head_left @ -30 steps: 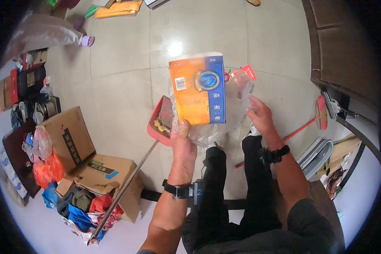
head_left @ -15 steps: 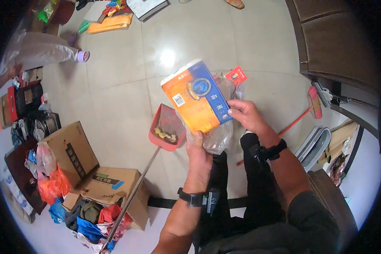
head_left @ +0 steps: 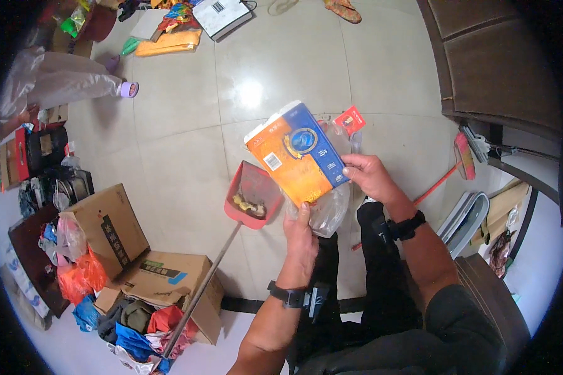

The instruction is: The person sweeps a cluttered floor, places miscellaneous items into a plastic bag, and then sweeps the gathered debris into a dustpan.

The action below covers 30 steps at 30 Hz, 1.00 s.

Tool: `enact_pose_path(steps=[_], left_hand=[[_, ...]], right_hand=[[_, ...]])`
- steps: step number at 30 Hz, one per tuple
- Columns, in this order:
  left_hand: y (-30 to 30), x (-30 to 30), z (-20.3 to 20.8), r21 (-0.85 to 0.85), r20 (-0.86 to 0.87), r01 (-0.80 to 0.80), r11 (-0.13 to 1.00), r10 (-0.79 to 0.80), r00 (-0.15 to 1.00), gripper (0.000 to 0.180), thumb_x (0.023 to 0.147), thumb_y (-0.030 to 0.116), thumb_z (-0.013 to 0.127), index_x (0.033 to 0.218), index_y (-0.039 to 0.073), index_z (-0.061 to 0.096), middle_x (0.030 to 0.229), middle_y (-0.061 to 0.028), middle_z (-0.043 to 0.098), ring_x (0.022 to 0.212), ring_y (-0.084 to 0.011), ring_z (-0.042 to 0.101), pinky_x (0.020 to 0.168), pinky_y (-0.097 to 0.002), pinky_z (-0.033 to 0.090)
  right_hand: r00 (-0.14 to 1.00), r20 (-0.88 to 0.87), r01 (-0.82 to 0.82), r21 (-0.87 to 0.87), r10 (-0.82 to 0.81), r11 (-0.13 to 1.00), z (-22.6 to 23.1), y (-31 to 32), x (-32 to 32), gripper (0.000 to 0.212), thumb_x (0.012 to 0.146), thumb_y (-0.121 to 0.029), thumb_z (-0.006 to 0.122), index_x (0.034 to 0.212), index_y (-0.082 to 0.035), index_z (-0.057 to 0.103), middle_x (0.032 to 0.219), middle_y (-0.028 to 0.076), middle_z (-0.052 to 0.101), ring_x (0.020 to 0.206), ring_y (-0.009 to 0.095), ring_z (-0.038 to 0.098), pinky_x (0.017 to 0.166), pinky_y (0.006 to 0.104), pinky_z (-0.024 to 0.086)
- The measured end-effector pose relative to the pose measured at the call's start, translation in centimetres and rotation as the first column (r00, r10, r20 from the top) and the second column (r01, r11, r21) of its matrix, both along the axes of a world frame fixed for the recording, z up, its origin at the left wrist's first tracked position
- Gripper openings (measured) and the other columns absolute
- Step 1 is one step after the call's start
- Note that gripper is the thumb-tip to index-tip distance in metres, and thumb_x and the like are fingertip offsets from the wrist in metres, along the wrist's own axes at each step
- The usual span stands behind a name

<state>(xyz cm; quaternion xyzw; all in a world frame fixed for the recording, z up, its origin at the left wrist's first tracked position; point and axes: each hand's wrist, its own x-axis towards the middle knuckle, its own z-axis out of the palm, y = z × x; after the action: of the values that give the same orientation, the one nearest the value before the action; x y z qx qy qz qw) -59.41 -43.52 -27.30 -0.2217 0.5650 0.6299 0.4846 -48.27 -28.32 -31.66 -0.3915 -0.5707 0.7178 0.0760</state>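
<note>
An orange and blue plastic-wrapped packet [head_left: 297,153], flat and rectangular, is held tilted above the floor in front of me. My left hand [head_left: 301,230] grips its near lower edge, thumb on top. At its right edge, my right hand [head_left: 368,174] pinches the blue side between thumb and fingers. A clear plastic bag [head_left: 333,212] shows below and behind the packet; whether a hand also holds it I cannot tell. To the packet's left lies a red dustpan [head_left: 259,219] with yellowish scraps in it, its long handle running toward the lower left.
Cardboard boxes [head_left: 109,228] stand at the left, with clothes [head_left: 137,322] spilling from one. A red card [head_left: 349,119] lies beyond the packet. At the right are a broom [head_left: 464,153], folded stools [head_left: 466,215] and a brown sofa [head_left: 500,69]. A white box [head_left: 222,17] sits far ahead.
The packet and both hands appear slightly lower and to the right, while the whole scene has shifted a little the same way. Both hands keep their hold.
</note>
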Motion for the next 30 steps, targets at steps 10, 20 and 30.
enact_pose_path(steps=[10, 20, 30], left_hand=[[-1.4, -0.5, -0.1, -0.013, -0.08, 0.071, 0.997, -0.072, 0.994, 0.034, 0.09, 0.014, 0.049, 0.12, -0.001, 0.044, 0.114, -0.0113, 0.052, 0.099, -0.0201, 0.053, 0.085, -0.0335, 0.044], [-1.3, -0.8, 2.2, -0.038, -0.126, 0.255, 0.966, -0.258, 0.958, 0.041, 0.093, 0.025, 0.034, 0.123, -0.002, 0.044, 0.122, -0.0104, 0.048, 0.106, -0.0186, 0.048, 0.089, -0.0296, 0.039], [-3.7, -4.0, 2.5, -0.105, -0.232, 0.284, 0.953, -0.302, 0.925, 0.049, 0.092, 0.038, 0.038, 0.12, -0.002, 0.043, 0.115, -0.0136, 0.052, 0.102, -0.0226, 0.053, 0.087, -0.0345, 0.044]], right_hand=[[0.995, 0.054, 0.081, 0.052, -0.084, 0.995, 0.1, -0.3, 1.5, 0.02, 0.083, 0.001, 0.05, 0.102, 0.005, 0.053, 0.091, 0.006, 0.06, 0.079, 0.01, 0.056, 0.072, 0.0231, 0.048], [0.995, -0.091, -0.029, 0.204, 0.049, 0.979, -4.0, -4.0, 3.2, 0.016, 0.077, -0.003, 0.061, 0.09, -0.002, 0.051, 0.09, 0.006, 0.057, 0.088, 0.013, 0.054, 0.08, 0.029, 0.045], [0.966, 0.04, -0.231, 0.574, 0.254, 0.786, -3.1, -2.4, 3.3, 0.022, 0.069, 0.004, 0.058, 0.088, -0.006, 0.063, 0.088, 0.012, 0.056, 0.079, 0.027, 0.058, 0.069, 0.0304, 0.048]])
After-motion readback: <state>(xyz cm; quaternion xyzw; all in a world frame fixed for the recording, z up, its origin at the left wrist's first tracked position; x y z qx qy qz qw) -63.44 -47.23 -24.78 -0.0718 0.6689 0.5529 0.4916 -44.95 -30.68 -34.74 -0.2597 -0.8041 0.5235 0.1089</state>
